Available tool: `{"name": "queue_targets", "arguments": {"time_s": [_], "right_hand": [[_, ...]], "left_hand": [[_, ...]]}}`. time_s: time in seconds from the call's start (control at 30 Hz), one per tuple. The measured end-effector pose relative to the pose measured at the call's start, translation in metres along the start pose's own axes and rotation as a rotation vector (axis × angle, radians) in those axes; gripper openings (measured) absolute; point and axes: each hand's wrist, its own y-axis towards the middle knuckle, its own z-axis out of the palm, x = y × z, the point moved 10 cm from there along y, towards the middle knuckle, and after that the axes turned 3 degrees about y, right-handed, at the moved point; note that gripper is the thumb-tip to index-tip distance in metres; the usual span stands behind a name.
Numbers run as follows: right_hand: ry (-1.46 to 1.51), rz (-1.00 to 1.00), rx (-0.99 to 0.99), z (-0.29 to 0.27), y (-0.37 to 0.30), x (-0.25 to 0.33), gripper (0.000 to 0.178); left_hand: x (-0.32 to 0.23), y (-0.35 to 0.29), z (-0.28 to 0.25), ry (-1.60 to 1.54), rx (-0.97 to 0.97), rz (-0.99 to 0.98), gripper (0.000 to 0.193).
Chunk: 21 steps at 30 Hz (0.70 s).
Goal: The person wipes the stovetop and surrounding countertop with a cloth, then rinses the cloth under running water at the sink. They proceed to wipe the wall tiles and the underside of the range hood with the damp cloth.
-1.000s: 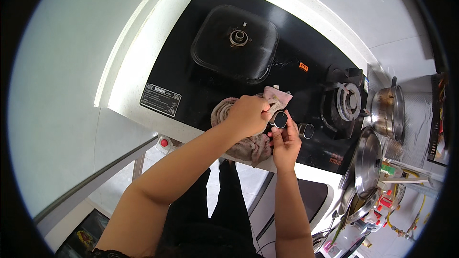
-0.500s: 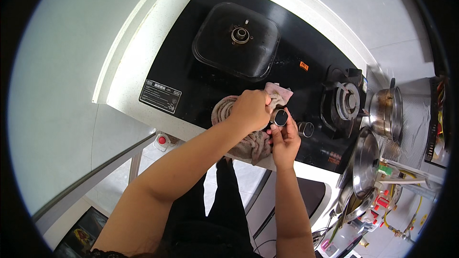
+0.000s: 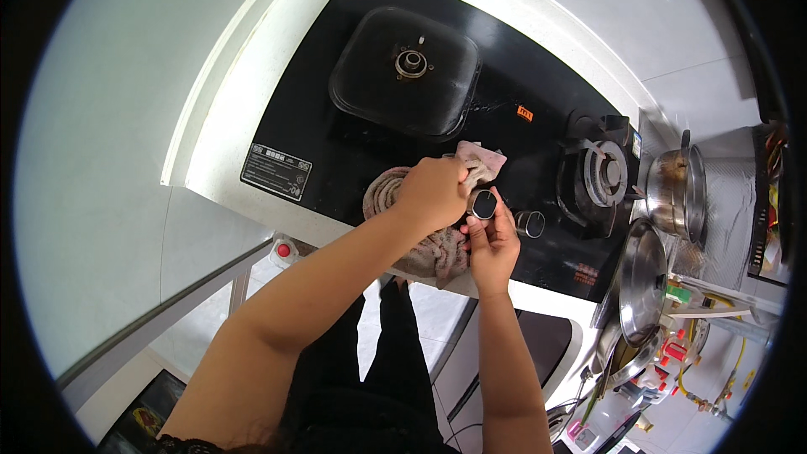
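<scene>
- Hardly anything is shifting since before: both hands are staying over the stove.
- Right hand fingers are pinching the black knob.
- Left hand fingers are gripping the cloth against it.

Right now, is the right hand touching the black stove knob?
Touching. The head view shows the right hand with its fingers wrapped around the small black knob, no gap visible, while the left hand presses a cloth beside it.
</scene>
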Motion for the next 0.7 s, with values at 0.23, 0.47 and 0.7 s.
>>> {"name": "queue_targets", "arguments": {"time_s": [0.23, 0.47, 0.7], "right_hand": [[-0.02, -0.044, -0.006, 0.0, 0.0, 0.002, 0.047], [0.045, -0.033, -0.012, -0.004, -0.001, -0.005, 0.053], [0.095, 0.0, 0.006, 0.002, -0.002, 0.0, 0.053]], "left_hand": [[-0.011, -0.008, 0.001, 0.217, 0.037, 0.019, 0.011], [-0.02, -0.052, -0.03, 0.534, -0.071, 0.382, 0.021], [-0.033, -0.065, 0.004, 0.607, -0.124, 0.385, 0.028]]}}
